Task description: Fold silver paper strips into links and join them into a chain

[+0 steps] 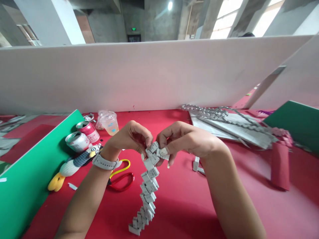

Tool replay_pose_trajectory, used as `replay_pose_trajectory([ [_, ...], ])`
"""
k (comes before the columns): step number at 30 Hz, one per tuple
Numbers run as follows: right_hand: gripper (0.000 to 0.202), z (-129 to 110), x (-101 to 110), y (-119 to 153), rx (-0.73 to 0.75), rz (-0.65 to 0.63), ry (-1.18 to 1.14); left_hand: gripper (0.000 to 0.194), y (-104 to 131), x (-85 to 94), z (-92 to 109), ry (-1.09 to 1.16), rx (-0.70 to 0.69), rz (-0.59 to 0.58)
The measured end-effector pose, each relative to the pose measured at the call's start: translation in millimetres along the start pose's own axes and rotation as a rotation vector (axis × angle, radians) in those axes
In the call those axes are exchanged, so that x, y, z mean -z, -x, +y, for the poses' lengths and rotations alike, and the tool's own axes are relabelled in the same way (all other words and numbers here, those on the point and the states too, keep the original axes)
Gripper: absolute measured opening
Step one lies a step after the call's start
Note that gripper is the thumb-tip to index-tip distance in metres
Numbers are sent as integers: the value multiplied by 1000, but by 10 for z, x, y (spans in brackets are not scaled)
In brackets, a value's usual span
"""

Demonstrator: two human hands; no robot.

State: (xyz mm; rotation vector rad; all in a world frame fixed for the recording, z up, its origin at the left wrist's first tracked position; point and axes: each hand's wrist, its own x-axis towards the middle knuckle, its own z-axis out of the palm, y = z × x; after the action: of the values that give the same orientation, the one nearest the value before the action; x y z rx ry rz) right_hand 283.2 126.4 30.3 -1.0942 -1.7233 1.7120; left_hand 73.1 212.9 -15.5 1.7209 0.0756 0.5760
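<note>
A zigzag chain of folded, printed paper pieces point(149, 186) hangs down toward the red tabletop, its lower end nearest me. At its top, my left hand point(136, 137) pinches one side of the uppermost folds. From the other side, my right hand point(183, 141) grips the same end between thumb and fingers, close to my left fingertips. A light watch band is on my left wrist. Right of the chain, partly behind my right forearm, lie small folded paper pieces point(196, 164).
Scissors point(122, 181) with yellow and red handles lie left of the chain. Farther left are a plush bird point(72, 166), two cans point(78, 142) and a plastic cup point(109, 122). Braided strands point(211, 113) lie at the back right, and a red cylinder point(280, 166) stands at the right.
</note>
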Motion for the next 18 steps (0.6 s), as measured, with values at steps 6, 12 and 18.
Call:
replay_pose_trajectory([
  [6,6,-10,-6,4,-11,8,40,16,14,-11,53,-19,24,30],
  [12,8,6,3,8,-12,40,18,18,-11,-66,128,-32,78,94],
  [18,6,-52,-89,84,12,138,92,16,-4,-133,241,-101,71,142],
])
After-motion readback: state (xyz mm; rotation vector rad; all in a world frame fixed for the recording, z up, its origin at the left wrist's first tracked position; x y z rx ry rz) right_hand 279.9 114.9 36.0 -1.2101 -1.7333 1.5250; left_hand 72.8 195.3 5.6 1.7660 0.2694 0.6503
